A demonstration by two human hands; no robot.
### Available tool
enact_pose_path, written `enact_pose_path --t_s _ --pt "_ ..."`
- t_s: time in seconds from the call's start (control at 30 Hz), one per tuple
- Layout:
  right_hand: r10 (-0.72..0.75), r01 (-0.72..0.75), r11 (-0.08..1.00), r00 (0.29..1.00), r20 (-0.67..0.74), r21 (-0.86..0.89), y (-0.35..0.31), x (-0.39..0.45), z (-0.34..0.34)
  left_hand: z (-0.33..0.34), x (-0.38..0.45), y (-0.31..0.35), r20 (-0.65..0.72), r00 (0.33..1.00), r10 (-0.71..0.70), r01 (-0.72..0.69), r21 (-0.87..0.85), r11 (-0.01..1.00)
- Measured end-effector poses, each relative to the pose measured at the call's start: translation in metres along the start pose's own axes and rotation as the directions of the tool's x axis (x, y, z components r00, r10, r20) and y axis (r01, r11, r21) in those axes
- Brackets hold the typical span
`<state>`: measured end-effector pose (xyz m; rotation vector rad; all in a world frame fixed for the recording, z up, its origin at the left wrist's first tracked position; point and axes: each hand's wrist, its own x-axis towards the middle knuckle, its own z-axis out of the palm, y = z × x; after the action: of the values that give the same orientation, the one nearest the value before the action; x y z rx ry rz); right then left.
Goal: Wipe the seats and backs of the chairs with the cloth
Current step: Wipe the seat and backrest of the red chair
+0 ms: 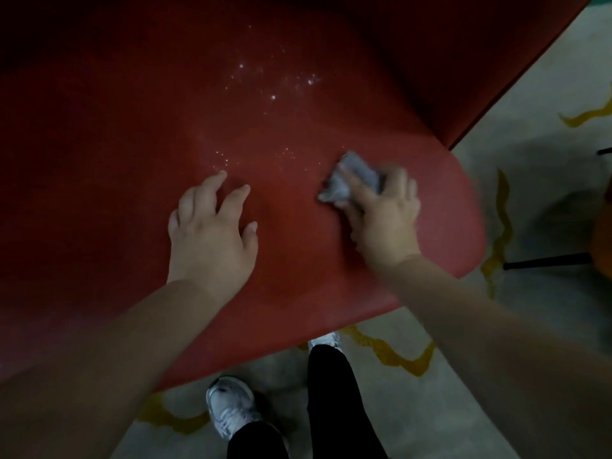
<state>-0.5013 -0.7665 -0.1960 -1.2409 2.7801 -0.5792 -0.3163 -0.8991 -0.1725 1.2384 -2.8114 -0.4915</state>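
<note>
Left hand [208, 231]: palm down, fingers [215, 182] spread and lightly bent, holding nothing.
Right hand [384, 217]: palm down, fingers curled in a grip, motion-blurred.
Forearms: bare, both reaching forward.

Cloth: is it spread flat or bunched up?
Bunched up. The grey cloth sits crumpled under the right hand's fingers on the red seat, showing folds, not a flat sheet.

1. The chair seat [132, 144] is deep red, speckled with small white flecks [275, 81].
2. The cloth [351, 180] is grey.
3. The floor [530, 127] is pale grey with wavy yellow lines [500, 226].
4. The trousers [331, 392] are black; the shoes [228, 405] are white with grey.
</note>
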Motion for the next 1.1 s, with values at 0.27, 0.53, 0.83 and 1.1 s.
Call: enact_pose_path --t_s 0.27,0.53,0.83,1.1 --pt "0.117 -0.116 0.993 0.993 -0.029 0.034 -0.019 0.016 0.009 -0.006 0.008 -0.016 -0.012 0.998 -0.067 0.067 -0.008 0.998" --pt "0.245 -0.244 0.970 0.969 -0.034 0.021 -0.003 0.057 0.009 -0.009 0.019 -0.027 -0.046 0.991 -0.124 0.123 -0.017 0.992" --pt "0.094 -0.094 0.996 0.995 0.014 -0.002 -0.025 0.082 0.019 -0.019 0.028 -0.047 -0.038 0.982 -0.183 0.183 -0.002 0.983" --pt "-0.365 0.354 0.931 0.907 0.212 0.090 -0.080 0.064 0.030 -0.023 0.035 -0.054 -0.014 0.965 -0.263 0.264 0.011 0.965"
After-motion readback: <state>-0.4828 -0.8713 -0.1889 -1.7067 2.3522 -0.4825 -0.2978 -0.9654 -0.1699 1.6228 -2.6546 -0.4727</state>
